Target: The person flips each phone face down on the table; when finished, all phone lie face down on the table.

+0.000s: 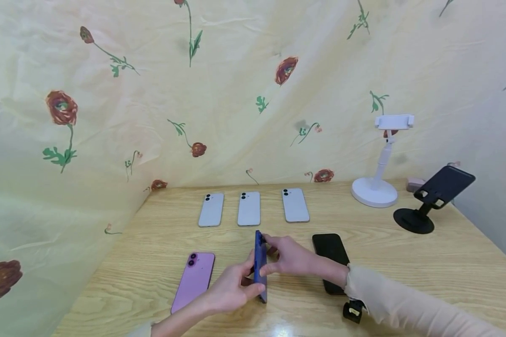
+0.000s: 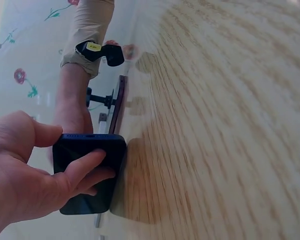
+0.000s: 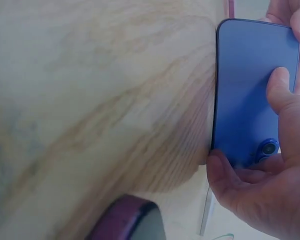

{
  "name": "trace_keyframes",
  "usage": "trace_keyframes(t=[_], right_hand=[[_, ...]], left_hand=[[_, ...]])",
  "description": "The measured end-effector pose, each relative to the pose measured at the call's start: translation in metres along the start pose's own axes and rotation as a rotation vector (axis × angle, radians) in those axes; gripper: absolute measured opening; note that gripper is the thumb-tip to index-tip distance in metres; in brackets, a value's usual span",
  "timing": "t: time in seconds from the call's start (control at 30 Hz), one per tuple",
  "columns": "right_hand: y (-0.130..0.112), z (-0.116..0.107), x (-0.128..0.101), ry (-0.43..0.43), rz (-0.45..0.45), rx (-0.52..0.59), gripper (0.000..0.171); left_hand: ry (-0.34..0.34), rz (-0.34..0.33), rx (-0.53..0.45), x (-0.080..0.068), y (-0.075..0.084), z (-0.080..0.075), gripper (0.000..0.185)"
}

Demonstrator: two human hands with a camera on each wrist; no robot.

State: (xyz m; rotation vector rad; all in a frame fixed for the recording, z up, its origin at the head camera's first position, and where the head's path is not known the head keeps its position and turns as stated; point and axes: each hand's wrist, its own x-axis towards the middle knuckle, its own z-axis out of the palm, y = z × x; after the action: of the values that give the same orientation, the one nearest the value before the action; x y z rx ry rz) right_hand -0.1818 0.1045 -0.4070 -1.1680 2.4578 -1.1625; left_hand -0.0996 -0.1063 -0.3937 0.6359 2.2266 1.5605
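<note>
A wooden table [image 1: 404, 262] carries everything, backed by a flowered cloth [image 1: 236, 93] along its far and left edges. Toward the far right corner stand a white phone stand [image 1: 379, 187] and, nearer the right edge, a black stand [image 1: 425, 206] with a tilted plate. Three pale phones [image 1: 249, 208] lie face down in a row near the far edge, well apart from the hands. A pink phone [image 1: 194, 280] lies flat toward the near left, and a black phone [image 1: 329, 255] lies flat under the right forearm. Between those two, near the middle of the near edge, the blue phone [image 1: 260, 267] stands on one long side, its long axis running from the near edge toward the far edge, its camera end at the far end and its back turned to the right. The right hand [image 1: 292, 256] grips the far, camera end, fingers curled against the back. The left hand [image 1: 231, 289] grips the near end, thumb on one face and fingers [image 2: 87, 167] wrapped over the other.
</note>
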Motion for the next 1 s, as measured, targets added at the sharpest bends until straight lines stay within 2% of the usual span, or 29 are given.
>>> trace_keyframes(t=[0.13,0.3,0.57,0.77,1.0], right_hand=[[0.001,0.002,0.000,0.002,-0.039,-0.009,0.068],[0.004,0.005,0.000,-0.006,-0.051,-0.014,0.066],[0.003,0.007,-0.004,-0.026,0.040,-0.160,0.097],[0.000,0.008,-0.007,-0.038,0.076,-0.236,0.107],[0.000,0.010,-0.009,-0.068,0.089,-0.282,0.119]], left_hand=[[0.003,0.012,0.021,-0.002,0.000,-0.002,0.082],[0.007,0.006,0.022,-0.004,0.002,-0.004,0.086],[-0.029,-0.045,0.019,-0.005,-0.001,-0.010,0.089],[-0.044,-0.067,0.000,-0.006,-0.002,-0.015,0.094],[-0.012,-0.083,0.085,-0.006,-0.001,-0.017,0.101]])
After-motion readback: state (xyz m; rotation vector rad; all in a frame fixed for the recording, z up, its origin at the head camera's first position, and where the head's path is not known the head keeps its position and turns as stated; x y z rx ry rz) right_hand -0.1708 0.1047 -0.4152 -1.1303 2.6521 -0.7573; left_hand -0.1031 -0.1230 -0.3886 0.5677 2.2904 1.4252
